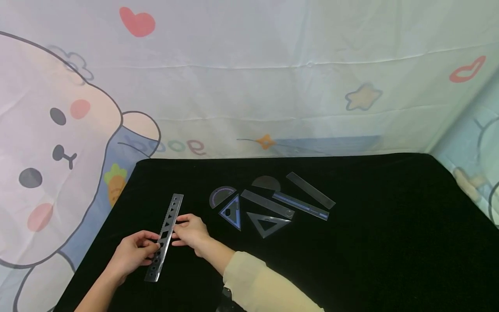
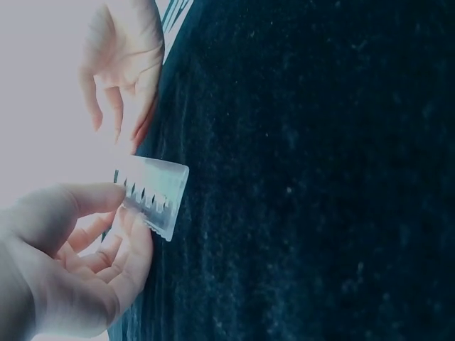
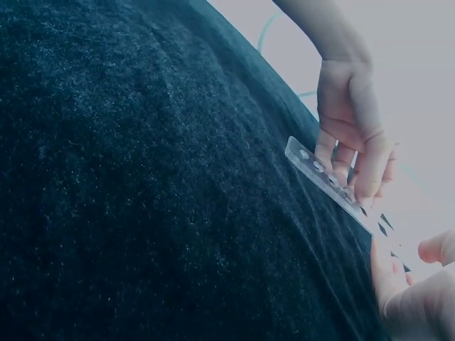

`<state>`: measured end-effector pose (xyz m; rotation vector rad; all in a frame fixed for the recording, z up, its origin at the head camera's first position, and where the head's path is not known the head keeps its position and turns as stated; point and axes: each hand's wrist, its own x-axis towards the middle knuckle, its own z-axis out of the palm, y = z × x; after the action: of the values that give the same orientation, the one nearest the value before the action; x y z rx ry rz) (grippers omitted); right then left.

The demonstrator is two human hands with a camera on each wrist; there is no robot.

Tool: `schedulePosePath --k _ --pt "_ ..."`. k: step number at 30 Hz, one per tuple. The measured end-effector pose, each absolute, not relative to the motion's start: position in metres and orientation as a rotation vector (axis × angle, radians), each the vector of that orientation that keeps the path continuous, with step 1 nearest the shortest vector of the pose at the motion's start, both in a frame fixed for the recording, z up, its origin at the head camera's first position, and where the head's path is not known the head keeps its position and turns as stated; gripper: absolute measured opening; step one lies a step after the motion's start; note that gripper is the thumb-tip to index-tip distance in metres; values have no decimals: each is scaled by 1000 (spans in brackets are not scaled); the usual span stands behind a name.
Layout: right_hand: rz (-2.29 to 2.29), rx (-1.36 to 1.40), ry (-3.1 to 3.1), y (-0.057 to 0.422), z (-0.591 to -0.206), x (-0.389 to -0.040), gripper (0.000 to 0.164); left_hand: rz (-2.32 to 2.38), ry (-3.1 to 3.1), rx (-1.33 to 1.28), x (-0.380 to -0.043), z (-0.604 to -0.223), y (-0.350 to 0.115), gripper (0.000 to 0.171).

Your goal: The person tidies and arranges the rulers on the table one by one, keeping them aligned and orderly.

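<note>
A clear stencil ruler with a row of cut-out shapes is held at a slant over the black cloth. My left hand pinches its left edge, toward the near end, between thumb and fingers. In the left wrist view the thumb of the left hand lies on the face of the ruler. From the other side, my right hand reaches the ruler's right edge with fairly straight fingers. In the right wrist view, the right hand has its thumb apart from the ruler and its fingertips against the edge.
Right of the hands lie a small protractor, a blue-marked set square, a clear set square, a dark half-round protractor, and rulers, one blue-marked. A printed cloth hangs behind the black tabletop.
</note>
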<state>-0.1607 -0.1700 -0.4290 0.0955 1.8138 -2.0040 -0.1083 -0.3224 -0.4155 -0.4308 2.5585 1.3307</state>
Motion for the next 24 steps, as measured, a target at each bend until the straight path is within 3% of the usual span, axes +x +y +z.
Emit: schedulePosePath --k 24 --pt "-1904 -94 1685 -175 -431 -152 39 1038 2712 -453 -108 -418 -336 23"
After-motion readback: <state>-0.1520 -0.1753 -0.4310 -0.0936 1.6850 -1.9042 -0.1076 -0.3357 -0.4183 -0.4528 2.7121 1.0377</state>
